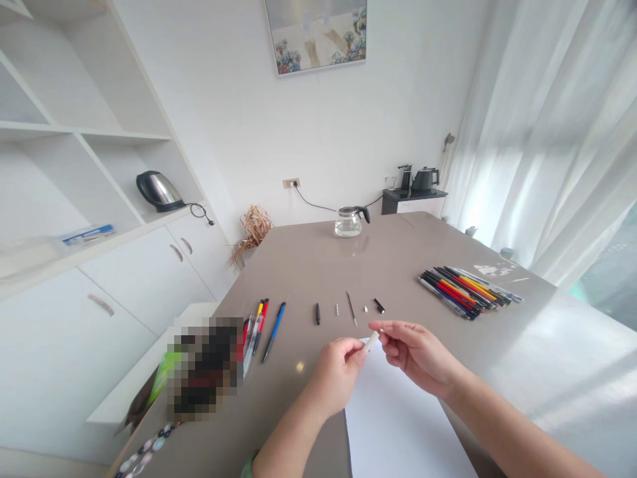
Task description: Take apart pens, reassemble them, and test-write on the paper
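Observation:
My left hand [338, 373] pinches a white pen barrel [371, 342] between thumb and fingers, tilted up to the right over a sheet of white paper [398, 418]. At the barrel's upper end, my right hand [417, 352] is closed, its fingertips around a tiny whitish piece that is too small to name. Beyond the hands lie loose pen parts in a row: a black grip [317, 314], a small spring [337, 309], a thin ink refill [352, 309], a little white tip piece [365, 309] and a short black tube-like part [379, 306].
Many pens [468, 292] lie side by side at the right. Several more, including a blue pen [274, 332], are on the left beside a blurred dark object [209, 372]. A glass teapot [348, 222] stands at the far end of the brown table [303, 265].

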Demonstrator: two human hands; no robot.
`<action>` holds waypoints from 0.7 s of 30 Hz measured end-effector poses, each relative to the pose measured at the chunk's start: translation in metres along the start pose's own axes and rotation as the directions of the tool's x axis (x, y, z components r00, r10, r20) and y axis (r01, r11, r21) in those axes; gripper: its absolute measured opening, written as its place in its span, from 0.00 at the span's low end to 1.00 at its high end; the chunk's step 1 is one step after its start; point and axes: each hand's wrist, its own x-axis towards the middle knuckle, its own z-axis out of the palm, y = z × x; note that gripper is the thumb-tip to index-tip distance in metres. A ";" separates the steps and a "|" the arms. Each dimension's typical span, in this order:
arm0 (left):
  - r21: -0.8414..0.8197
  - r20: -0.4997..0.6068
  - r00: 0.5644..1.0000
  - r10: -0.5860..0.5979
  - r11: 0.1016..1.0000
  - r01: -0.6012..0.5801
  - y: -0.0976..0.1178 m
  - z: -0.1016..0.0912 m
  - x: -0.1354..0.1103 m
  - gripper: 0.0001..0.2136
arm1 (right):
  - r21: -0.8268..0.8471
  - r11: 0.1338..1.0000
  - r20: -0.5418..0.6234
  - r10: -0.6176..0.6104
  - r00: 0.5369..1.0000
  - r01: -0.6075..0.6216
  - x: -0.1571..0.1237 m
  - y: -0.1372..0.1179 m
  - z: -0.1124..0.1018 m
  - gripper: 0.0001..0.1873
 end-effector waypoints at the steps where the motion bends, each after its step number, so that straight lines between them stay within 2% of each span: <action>1: -0.002 -0.009 1.000 -0.011 1.000 0.011 -0.001 0.000 0.000 0.13 | -0.006 1.000 0.003 -0.015 1.000 0.015 0.000 -0.001 -0.001 0.12; 6: -0.010 -0.026 0.999 -0.036 0.999 0.036 -0.003 -0.001 0.002 0.13 | -0.090 0.982 -0.013 -0.166 0.986 0.165 0.002 -0.002 -0.003 0.11; 9: -0.011 -0.031 0.999 -0.026 1.000 0.026 -0.001 -0.001 0.001 0.13 | -0.224 0.938 -0.052 -0.281 0.958 0.263 0.000 -0.004 -0.002 0.12; 12: -0.024 -0.038 0.999 -0.018 1.000 0.017 0.002 -0.001 0.000 0.13 | -0.349 0.884 -0.060 -0.352 0.934 0.311 -0.004 -0.004 0.002 0.12; 16: -0.035 -0.027 0.999 -0.020 0.999 0.019 0.005 0.000 0.000 0.13 | -0.399 0.850 -0.049 -0.394 0.918 0.343 -0.006 -0.001 0.005 0.10; 21: -0.009 -0.003 1.000 0.005 1.000 -0.005 0.009 0.001 -0.001 0.12 | -0.269 0.922 -0.104 -0.315 0.943 0.278 -0.002 0.003 0.002 0.10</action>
